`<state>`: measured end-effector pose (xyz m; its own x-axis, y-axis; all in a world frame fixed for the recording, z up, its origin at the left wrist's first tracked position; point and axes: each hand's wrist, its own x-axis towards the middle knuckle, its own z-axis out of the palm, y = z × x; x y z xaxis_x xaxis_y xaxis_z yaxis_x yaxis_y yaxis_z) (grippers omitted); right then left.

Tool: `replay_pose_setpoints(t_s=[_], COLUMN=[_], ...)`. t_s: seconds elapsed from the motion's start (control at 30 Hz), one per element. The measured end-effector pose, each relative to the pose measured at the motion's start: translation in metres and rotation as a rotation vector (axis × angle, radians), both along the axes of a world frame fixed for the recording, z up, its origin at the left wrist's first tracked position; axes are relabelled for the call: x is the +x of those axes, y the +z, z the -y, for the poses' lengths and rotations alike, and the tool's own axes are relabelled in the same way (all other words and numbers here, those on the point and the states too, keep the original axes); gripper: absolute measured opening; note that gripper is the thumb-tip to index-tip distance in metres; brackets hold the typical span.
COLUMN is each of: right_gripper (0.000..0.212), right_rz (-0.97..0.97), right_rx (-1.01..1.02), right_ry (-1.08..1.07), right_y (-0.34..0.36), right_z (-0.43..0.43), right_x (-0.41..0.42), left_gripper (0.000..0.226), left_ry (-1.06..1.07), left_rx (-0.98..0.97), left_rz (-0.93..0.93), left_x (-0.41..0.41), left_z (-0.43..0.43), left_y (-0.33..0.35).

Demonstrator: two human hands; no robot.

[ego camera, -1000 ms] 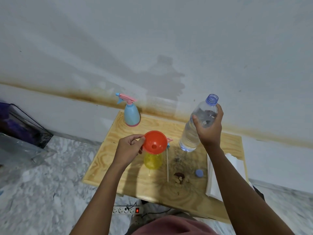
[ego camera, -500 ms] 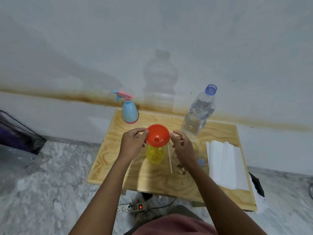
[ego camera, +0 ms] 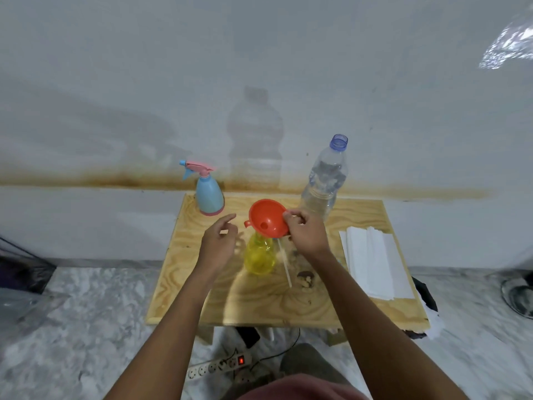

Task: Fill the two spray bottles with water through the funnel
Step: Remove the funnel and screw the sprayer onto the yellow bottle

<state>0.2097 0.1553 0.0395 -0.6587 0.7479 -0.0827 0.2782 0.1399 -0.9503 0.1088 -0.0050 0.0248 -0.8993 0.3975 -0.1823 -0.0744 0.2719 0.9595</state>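
- The table (ego camera: 202,298) is small and sits by the wall.
- The water bottle (ego camera: 324,180) stands open at the back right. If you bump it, it could fall and spill.
- The blue bottle (ego camera: 210,194) stands at the back left with its top on.
- The yellow bottle (ego camera: 258,256) stands in the middle, clear and open.
- Your right hand (ego camera: 306,232) pinches the rim of the funnel (ego camera: 268,218). The funnel is tipped over the yellow bottle. Water could miss if you pour now.
- Your left hand (ego camera: 219,241) is loose and holds nothing.
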Motion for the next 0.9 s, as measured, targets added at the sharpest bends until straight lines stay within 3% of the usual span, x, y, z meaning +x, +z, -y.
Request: replay_pose_setpoints(t_s=[0.17, 0.3, 0.53, 0.9], right_gripper=[0.01, 0.016, 0.011, 0.013], right_rz=[-0.097, 0.03, 0.319, 0.491], right_rx=[-0.119, -0.059, -0.096, -0.085], right_ry=[-0.077, -0.149, -0.182, -0.087], right_y=[0.012, -0.007, -0.068, -0.099], right_z=[-0.012, -0.03, -0.046, -0.07], right_x=[0.026, 0.06, 0.085, 0.051], left_gripper=[0.064, 0.076, 0.044, 0.043], left_ry=[-0.255, -0.256, -0.14, -0.116], left_rx=[-0.161, -0.133, -0.136, -0.122], left_rz=[-0.024, -0.026, -0.107, -0.06], left_x=[0.008, 0.02, 0.024, 0.019], left_z=[-0.002, -0.015, -0.027, -0.029], left_y=[-0.023, -0.03, -0.047, -0.055])
